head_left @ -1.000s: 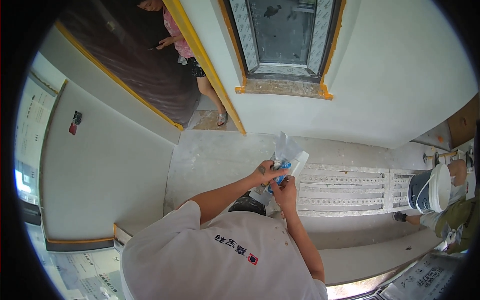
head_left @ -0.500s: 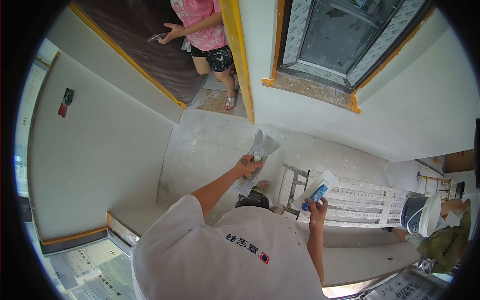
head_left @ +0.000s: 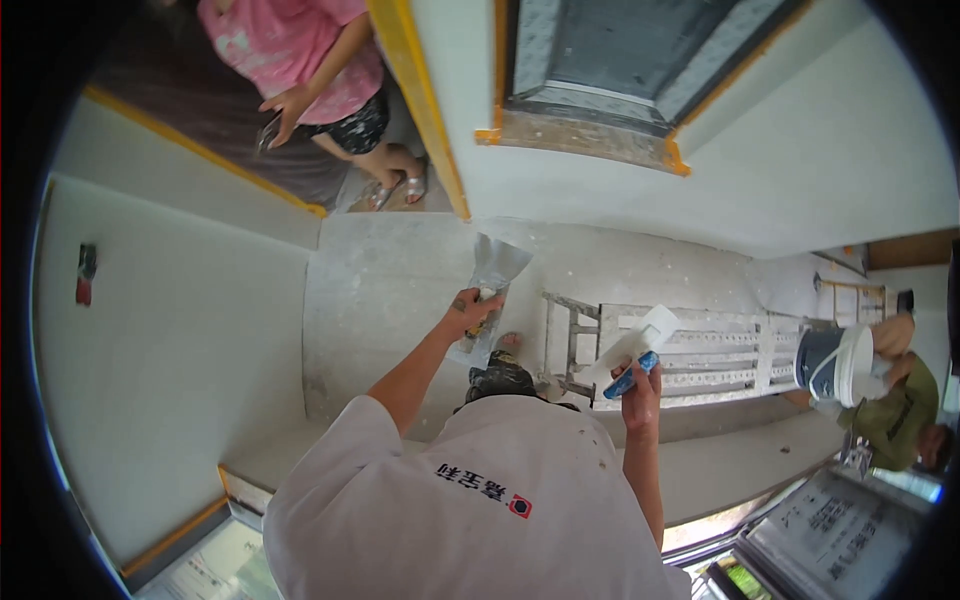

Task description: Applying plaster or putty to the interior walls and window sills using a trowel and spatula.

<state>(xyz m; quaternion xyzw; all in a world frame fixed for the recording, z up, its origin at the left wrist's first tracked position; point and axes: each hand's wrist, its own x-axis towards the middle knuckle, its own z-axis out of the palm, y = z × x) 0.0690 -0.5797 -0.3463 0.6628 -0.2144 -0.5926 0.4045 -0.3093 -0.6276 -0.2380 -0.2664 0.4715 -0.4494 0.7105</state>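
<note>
Right hand (head_left: 642,400): closed round the blue handle (head_left: 632,376) of our white trowel (head_left: 652,330), in front of the slatted platform (head_left: 766,350). Left hand (head_left: 470,310): gripping our wide metal scraper (head_left: 499,260), left of the platform. We note a bucket (head_left: 820,361) by the platform's right end, a window (head_left: 635,45) beyond it.

Left-to-right layout
Fan-shaped silver metal scraper (head_left: 496,265): left of rectangular white blue-handled trowel (head_left: 638,338). Long white slatted metal platform (head_left: 765,352): right of scraper. Cylindrical dark-blue plastic bucket (head_left: 822,364): at platform's right end.
</note>
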